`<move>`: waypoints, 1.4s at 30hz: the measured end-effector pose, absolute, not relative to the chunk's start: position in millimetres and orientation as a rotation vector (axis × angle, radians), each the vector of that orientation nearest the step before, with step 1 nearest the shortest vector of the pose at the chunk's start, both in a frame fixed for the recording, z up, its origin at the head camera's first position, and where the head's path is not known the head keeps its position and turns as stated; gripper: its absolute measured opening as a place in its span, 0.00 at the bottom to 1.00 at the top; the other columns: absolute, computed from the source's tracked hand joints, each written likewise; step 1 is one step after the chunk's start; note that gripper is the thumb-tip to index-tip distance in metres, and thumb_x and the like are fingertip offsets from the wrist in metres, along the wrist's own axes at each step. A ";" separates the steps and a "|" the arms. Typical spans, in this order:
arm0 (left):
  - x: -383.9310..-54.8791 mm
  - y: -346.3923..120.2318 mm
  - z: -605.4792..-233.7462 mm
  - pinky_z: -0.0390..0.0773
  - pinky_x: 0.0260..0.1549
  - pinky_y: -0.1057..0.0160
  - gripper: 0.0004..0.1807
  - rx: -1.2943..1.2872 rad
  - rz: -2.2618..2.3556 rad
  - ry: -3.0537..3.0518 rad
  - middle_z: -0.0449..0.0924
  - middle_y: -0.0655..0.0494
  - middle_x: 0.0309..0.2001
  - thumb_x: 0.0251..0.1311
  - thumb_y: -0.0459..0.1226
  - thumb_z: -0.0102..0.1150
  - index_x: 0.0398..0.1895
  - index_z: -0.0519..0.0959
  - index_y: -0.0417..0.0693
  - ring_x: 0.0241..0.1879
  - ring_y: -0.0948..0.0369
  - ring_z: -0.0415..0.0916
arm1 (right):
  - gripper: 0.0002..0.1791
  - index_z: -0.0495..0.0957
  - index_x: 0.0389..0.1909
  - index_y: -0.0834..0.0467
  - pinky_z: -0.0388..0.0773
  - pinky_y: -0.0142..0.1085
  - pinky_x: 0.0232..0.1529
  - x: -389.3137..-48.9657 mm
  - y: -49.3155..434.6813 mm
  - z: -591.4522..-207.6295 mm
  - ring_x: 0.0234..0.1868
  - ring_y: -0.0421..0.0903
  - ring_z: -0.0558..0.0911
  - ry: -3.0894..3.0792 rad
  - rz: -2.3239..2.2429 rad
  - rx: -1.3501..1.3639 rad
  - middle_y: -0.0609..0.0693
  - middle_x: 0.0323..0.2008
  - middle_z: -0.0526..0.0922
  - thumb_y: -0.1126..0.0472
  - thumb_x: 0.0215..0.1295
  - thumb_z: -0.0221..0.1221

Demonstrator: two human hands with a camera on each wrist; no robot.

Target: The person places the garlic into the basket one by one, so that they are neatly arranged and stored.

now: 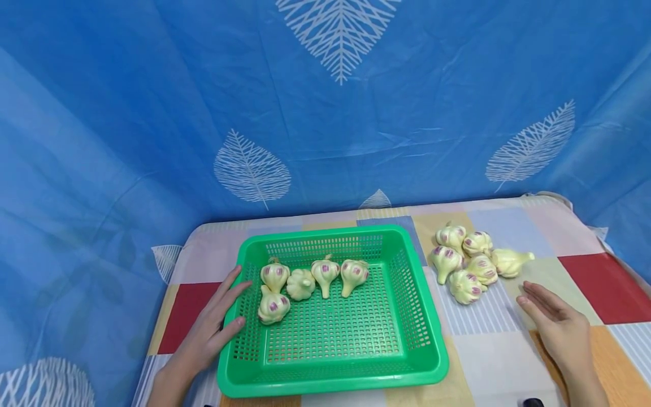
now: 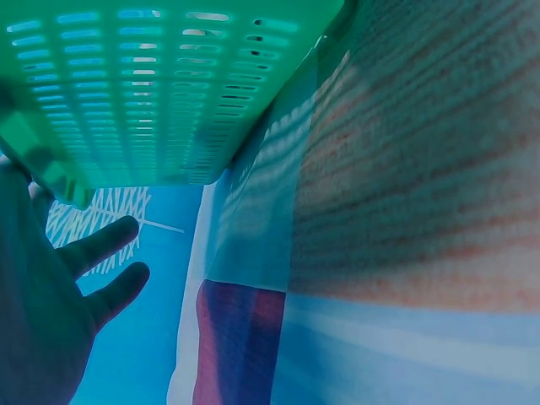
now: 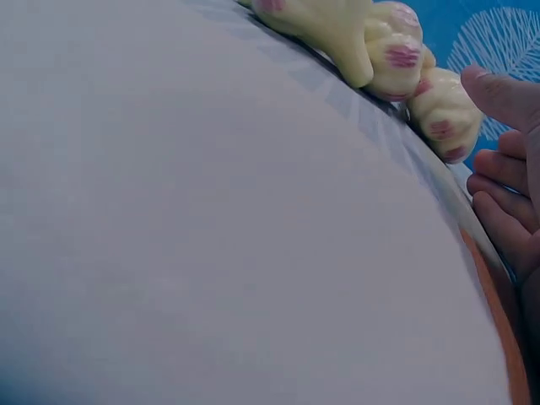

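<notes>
A green plastic basket (image 1: 333, 386) with slotted walls stands on the table, several garlic bulbs (image 1: 325, 272) lying in its far left part. At its left rim is my left hand (image 1: 216, 322), fingers spread and fairly straight, with thumb and fingertips reaching over the edge. From the left wrist view, the basket's underside and wall (image 2: 139, 93) show beside that hand (image 2: 51, 287). A second group of garlic bulbs (image 1: 480, 268) sits on the cloth to the right. Close in front of it, my right hand (image 1: 559, 328) has loosely bent fingers and holds nothing.
A patchwork tablecloth (image 1: 488, 362) in several colours covers the table. Behind and at the sides hangs a blue curtain (image 1: 396, 130) with white leaf prints. A small black object (image 1: 533, 402) shows at the bottom edge near the right forearm.
</notes>
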State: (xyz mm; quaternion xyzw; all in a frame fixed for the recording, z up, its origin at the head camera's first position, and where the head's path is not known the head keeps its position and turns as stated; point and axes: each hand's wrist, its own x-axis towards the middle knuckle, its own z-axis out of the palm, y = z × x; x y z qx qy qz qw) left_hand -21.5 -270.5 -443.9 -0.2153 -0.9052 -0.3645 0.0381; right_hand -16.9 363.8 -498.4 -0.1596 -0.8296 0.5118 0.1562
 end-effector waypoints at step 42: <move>-22.0 -269.1 -443.8 0.78 0.52 0.43 0.38 -0.652 -1.132 -2.773 0.46 0.55 0.80 0.60 0.38 0.63 0.75 0.65 0.50 0.76 0.58 0.48 | 0.38 0.74 0.62 0.71 0.68 0.22 0.31 -74.6 379.6 -489.8 0.40 0.30 0.69 -2.598 1.273 -0.544 0.21 0.37 0.73 0.44 0.64 0.67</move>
